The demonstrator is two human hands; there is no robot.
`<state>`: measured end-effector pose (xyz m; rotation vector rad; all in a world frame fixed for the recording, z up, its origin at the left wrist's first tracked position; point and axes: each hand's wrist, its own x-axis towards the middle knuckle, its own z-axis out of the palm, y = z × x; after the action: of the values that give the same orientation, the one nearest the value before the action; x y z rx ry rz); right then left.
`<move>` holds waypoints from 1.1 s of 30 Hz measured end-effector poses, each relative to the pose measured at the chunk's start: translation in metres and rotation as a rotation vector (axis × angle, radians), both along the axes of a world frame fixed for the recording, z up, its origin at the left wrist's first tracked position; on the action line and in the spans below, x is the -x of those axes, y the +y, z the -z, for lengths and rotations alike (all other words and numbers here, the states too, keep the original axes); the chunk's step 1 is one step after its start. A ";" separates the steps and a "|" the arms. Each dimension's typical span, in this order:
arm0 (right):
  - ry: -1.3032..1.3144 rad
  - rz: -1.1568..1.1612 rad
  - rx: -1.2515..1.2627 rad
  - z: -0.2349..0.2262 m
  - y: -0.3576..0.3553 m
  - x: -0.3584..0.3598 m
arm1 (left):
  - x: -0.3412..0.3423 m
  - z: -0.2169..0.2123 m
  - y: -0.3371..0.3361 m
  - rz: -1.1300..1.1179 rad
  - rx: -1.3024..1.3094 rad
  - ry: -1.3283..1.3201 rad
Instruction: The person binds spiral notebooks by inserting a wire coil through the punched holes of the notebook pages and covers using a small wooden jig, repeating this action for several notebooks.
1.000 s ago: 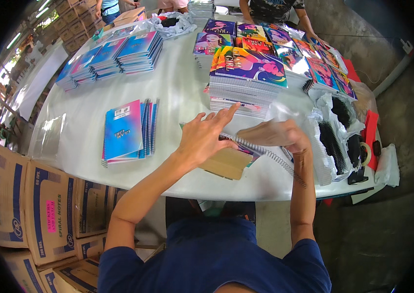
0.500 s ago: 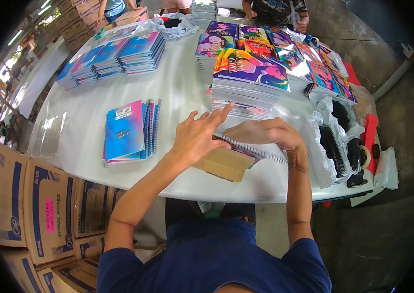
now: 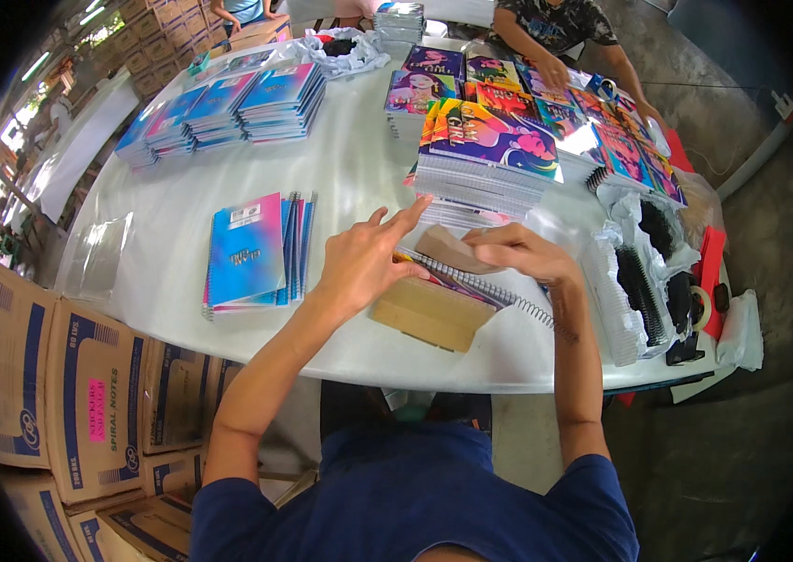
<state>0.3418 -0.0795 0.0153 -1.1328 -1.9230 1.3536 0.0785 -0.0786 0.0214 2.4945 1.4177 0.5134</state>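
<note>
Now the left hand (image 3: 364,260) lies flatter than half a second ago, fingers spread and index stretched toward the tall stack of colourful notebooks (image 3: 485,155), palm pressing on the spiral notebook (image 3: 471,286) near the desk's (image 3: 350,169) front edge. Meanwhile the right hand (image 3: 518,251) stays curled, pinching the brown cover sheet (image 3: 448,248) atop that notebook. Just before them, a wooden block (image 3: 429,314) sits at the desk's near rim. To the right, clear plastic bags (image 3: 635,281) hold black and white spiral bindings. Left, a blue notebook pile (image 3: 251,251) stands apart, with bare white desk around it. Farther off, blue notebook stacks (image 3: 228,108) line the far edge.
</note>
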 end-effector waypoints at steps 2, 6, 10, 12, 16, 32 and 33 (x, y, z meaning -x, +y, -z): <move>-0.143 0.013 -0.041 -0.001 -0.001 0.008 | 0.000 -0.002 0.002 0.019 -0.037 -0.033; 0.024 0.015 -0.001 -0.003 -0.003 0.006 | 0.006 0.014 0.009 0.085 -0.191 -0.126; -0.090 0.069 -0.038 -0.017 -0.004 0.013 | 0.010 0.014 0.006 0.056 -0.020 -0.271; 0.120 0.148 -0.151 -0.026 -0.007 0.018 | 0.011 0.013 0.006 0.022 0.077 -0.361; -0.106 -0.140 -0.061 -0.019 -0.003 0.013 | 0.012 0.029 0.009 0.027 0.042 -0.481; -0.077 -0.187 -0.088 -0.024 0.000 0.018 | 0.011 0.068 0.019 0.004 0.209 -0.920; -0.165 -0.171 -0.053 -0.029 0.003 0.020 | 0.011 0.068 0.018 -0.011 0.250 -0.930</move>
<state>0.3219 -0.0765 0.0441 -1.1055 -2.2043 1.3232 0.0678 -0.0604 -0.0468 1.6532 1.0121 1.1991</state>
